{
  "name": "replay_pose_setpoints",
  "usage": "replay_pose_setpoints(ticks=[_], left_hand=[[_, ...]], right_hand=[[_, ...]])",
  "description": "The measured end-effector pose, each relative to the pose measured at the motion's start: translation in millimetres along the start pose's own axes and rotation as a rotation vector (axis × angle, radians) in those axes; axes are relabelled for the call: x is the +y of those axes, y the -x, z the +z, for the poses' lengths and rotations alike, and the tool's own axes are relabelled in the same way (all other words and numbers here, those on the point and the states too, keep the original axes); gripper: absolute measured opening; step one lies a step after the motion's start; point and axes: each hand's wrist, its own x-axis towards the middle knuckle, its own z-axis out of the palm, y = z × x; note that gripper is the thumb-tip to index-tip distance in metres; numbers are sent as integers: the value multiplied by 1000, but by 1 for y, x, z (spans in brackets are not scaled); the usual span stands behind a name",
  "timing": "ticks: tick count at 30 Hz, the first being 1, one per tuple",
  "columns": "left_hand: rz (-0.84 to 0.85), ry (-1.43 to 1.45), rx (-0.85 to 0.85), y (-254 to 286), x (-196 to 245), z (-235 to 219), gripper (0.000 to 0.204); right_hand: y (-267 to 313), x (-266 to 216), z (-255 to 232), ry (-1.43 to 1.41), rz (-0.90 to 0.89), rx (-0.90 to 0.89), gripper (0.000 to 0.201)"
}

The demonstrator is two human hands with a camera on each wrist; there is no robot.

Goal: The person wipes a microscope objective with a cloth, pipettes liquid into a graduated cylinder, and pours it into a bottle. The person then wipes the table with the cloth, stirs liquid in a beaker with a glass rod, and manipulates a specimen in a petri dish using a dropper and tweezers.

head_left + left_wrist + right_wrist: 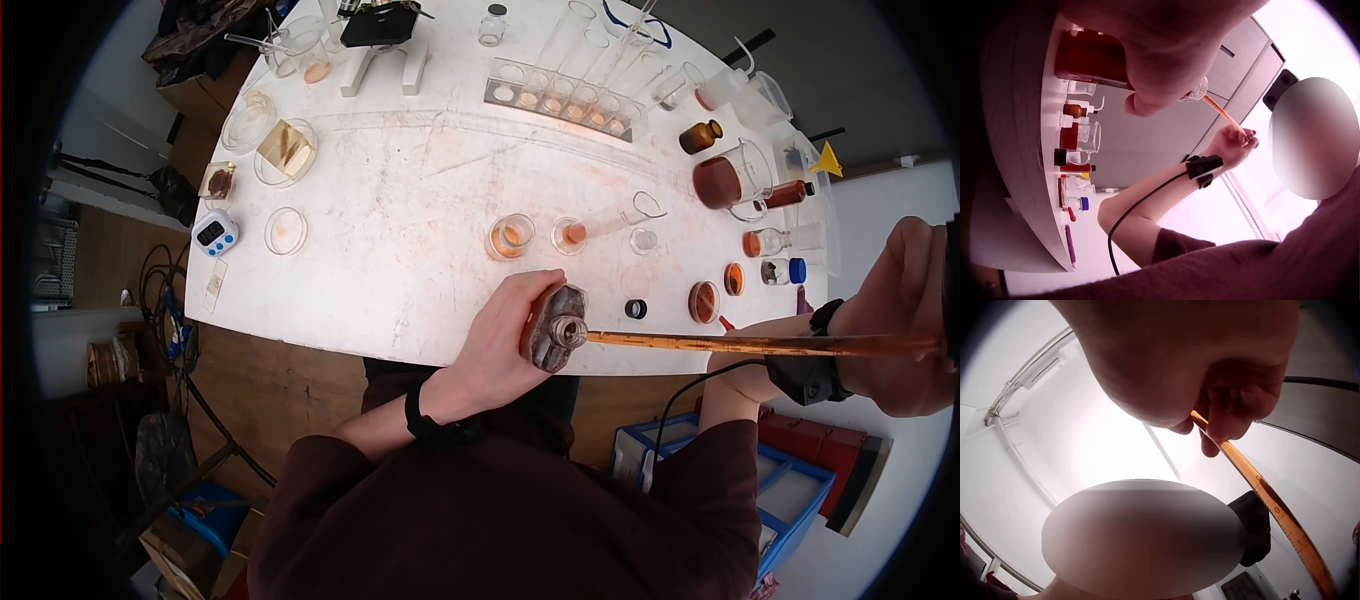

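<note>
My left hand (497,335) grips a flat-sided bottle (541,335) of dark red liquid at the table's front edge. Its uncapped glass neck (569,332) faces up toward the head camera. In the left wrist view, that hand (1169,59) wraps the red bottle (1091,59). My right hand (895,315), raised at the right, pinches the upper end of an orange-tinted graduated pipette (720,344). The pipette's lower end is right at the bottle mouth. The right wrist view shows scale marks along the pipette (1275,506) below the curled fingers (1229,419). A black cap (635,309) lies nearby.
A jar with orange contents (511,236) and a small cylinder on its foot (573,234) stand ahead. A test tube rack (560,100) is behind. Rightward are a red-filled beaker (718,182), bottles and a dish (703,302); leftward, a timer (214,232) and petri dish (286,231).
</note>
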Motion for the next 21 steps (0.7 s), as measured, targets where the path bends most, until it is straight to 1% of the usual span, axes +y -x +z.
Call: replay_pose_setpoints(ticks=[1, 3, 4, 6, 7, 9, 10, 13, 15, 16, 18, 19, 21], left_hand=[[-3, 5, -1, 0, 0, 0, 74], [-5, 11, -3, 0, 0, 0, 74], [0, 18, 0, 0, 0, 0, 74], [4, 26, 0, 0, 0, 0, 74], [4, 22, -3, 0, 0, 0, 74], [4, 18, -8, 0, 0, -1, 74], [7, 14, -8, -1, -1, -1, 74], [7, 7, -10, 0, -1, -1, 74], [9, 3, -13, 0, -1, 0, 74], [-6, 14, -16, 0, -2, 0, 73], [-16, 26, -30, 0, -2, 0, 73], [-28, 26, -34, 1, -1, 0, 73], [-34, 34, -54, 1, -1, 0, 73]], right_hand=[[1, -4, -1, 1, 1, 0, 55], [0, -16, -1, 174, 108, 5, 55], [5, -15, 0, 175, 109, 6, 55], [0, -2, 15, 111, -20, 168, 56], [1, -4, 11, 113, -19, 170, 56], [7, -12, -3, 172, 118, 3, 56], [11, -15, -8, 173, 119, 6, 56], [17, -16, -11, 164, 113, 35, 56], [18, -11, -7, 95, -10, 160, 54], [18, -9, -12, 100, -10, 164, 54], [17, -6, -25, -11, -47, 14, 54], [19, -8, -25, 0, -43, 23, 54], [23, -8, -21, 31, -26, 136, 55]])
